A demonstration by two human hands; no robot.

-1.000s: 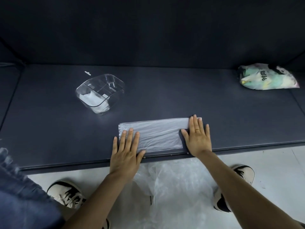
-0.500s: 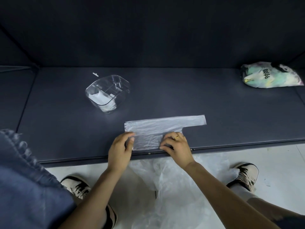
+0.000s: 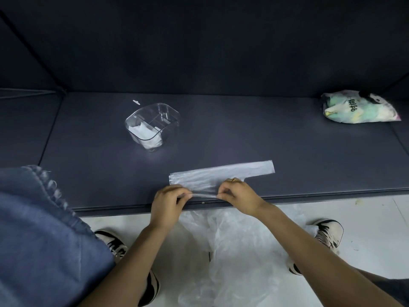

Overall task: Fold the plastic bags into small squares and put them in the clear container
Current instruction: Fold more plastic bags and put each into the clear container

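I see my left hand (image 3: 168, 201) and right hand (image 3: 238, 195) each pinching the near edge of the flattened plastic bag (image 3: 219, 173), lifting that edge just off the dark bench (image 3: 287, 138). The bag lies close to the bench's near edge, its narrow handle strip reaching right. The clear container (image 3: 152, 125) sits far and left of it, well apart, with white folded plastic inside. A colourful printed pouch (image 3: 358, 109) rests at the far right. More loose plastic bags (image 3: 232, 258) lie on the floor (image 3: 376, 218) between my shoes.
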